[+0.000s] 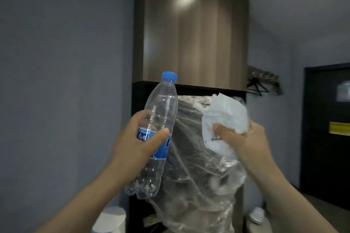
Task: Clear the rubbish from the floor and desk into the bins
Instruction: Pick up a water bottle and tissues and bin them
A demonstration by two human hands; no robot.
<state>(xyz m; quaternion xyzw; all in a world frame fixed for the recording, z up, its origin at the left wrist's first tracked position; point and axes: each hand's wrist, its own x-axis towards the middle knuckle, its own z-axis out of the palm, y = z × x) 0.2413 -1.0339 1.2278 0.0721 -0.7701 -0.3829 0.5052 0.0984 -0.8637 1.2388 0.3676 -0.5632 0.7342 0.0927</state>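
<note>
Left fingers (161,134) grip bottle (163,108) — blue label (161,148) illegible | right hand (244,139) holds tissue (227,113)

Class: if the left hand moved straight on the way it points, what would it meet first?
Probably the black ledge under the brown wood-panelled cabinet, reached first by the clear plastic bottle the left hand grips; depth is unclear.

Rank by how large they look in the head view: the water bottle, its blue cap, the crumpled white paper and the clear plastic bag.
1. clear plastic bag
2. water bottle
3. crumpled white paper, partly hidden by the right hand
4. blue cap
All are similarly near, so the order seems safe.
</note>
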